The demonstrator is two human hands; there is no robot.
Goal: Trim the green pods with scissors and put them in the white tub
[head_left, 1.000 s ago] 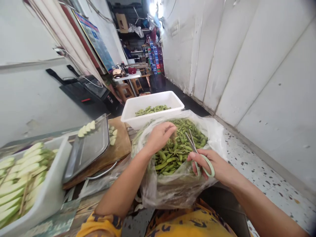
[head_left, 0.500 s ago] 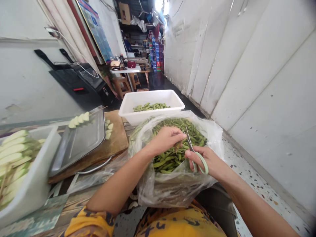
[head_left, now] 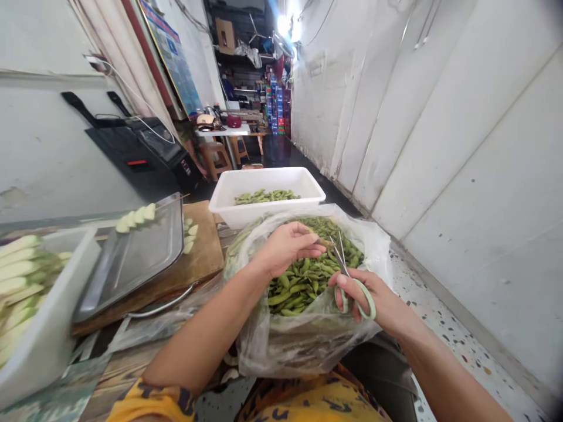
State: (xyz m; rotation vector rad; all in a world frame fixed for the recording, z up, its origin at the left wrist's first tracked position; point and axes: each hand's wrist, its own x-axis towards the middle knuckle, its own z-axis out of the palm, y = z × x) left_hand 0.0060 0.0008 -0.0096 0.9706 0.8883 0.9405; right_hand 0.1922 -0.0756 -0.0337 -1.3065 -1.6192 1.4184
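White wall (head_left: pixel 448 146) fills two o'clock; at six, above a translucent plastic bag (head_left: pixel 303 346) of green pods (head_left: pixel 299 287), left fingers (head_left: pixel 307 240) pinch a brownish pod (head_left: pixel 325 242) tip-out, apparently for mint-handled steel scissors (head_left: pixel 342 265) the right fingers (head_left: pixel 349 285) grip.

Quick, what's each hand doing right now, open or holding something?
Left hand: closed, pinching a brownish pod in its fingertips.
Right hand: closed around the scissors, blades apart.

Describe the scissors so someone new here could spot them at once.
Look at the clear plastic bag of green pods at lower centre. Over its right side, the right hand holds the scissors. Pale green loop handles and slim metal blades set them apart from the pods.
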